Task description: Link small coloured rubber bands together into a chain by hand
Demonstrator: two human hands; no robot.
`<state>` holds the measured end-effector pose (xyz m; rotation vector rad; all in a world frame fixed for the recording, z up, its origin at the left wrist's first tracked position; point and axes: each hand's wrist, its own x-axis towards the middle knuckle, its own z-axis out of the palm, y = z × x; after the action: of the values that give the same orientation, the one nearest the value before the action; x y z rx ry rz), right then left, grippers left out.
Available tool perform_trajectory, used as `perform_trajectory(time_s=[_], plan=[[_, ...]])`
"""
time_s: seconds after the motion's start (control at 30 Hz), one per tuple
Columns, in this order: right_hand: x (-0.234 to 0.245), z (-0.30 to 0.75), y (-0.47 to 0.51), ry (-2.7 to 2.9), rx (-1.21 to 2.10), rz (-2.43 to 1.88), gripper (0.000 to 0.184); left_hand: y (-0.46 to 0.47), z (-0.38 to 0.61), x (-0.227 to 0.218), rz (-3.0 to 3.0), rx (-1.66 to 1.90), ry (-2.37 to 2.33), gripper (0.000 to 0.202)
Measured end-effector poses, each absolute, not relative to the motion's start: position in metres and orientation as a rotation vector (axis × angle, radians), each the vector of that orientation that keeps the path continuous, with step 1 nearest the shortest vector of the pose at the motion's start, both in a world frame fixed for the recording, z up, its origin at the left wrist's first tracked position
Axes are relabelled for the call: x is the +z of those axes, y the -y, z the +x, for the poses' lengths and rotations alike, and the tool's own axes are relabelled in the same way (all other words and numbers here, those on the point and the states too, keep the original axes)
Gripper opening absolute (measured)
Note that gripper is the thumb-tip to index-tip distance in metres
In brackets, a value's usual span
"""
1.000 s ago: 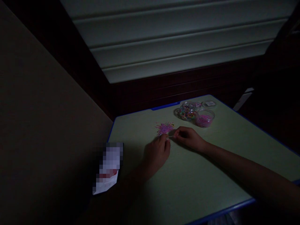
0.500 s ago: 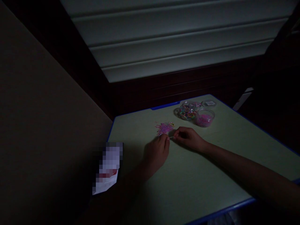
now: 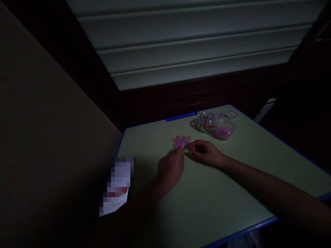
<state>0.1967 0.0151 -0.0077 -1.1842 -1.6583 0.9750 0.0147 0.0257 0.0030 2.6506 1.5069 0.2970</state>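
My left hand is closed in a pinch just in front of a small pile of pink and purple elastic bands. What its fingertips hold is too small and dark to make out. Across a narrow gap is my right hand, its thumb and fingers curled together near the pile's right side. Whether something thin lies in that pinch is hidden. Behind the right hand stands a clear round tub of pink bands. Beside it, another clear container has multicoloured rings.
A pale green table with a blue edge carries everything. At the back right lies a clear lid with a white label. A lit, blurred-out screen or sheet is at the left edge. Dark wall panels and a pale shutter rise behind.
A thin pale strand stretched between my fingertips earlier and no longer shows between them. My hands stay close together, with the view shifted slightly.
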Motion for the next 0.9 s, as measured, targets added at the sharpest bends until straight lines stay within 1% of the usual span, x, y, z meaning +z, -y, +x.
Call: perform_trajectory(time_s=[0.1,0.4,0.5,0.63,0.73,0.8,0.9], plan=[[-0.010,0.198,-0.016,1.704,0.915,-1.196,0.025,-0.026,0.015,0.003,2.655,0.315,-1.494,0.026],[-0.002,0.197,-0.014,1.785,0.780,-1.238,0.016,-0.025,0.014,0.003,2.682,0.311,-1.460,0.027],[0.003,0.202,-0.014,1.857,0.676,-1.287,0.014,-0.025,0.014,0.003,2.679,0.295,-1.455,0.028],[0.015,0.220,-0.012,2.070,0.324,-1.444,0.014,-0.025,0.014,0.003,2.692,0.300,-1.432,0.028],[0.030,0.237,-0.008,2.146,-0.088,-1.669,0.021,-0.025,0.014,0.003,2.689,0.316,-1.424,0.027],[0.041,0.247,-0.005,2.076,-0.305,-1.792,0.026,-0.025,0.014,0.003,2.687,0.325,-1.420,0.027],[0.052,0.262,0.000,1.892,-0.478,-1.976,0.026,-0.025,0.014,0.003,2.691,0.302,-1.426,0.027]])
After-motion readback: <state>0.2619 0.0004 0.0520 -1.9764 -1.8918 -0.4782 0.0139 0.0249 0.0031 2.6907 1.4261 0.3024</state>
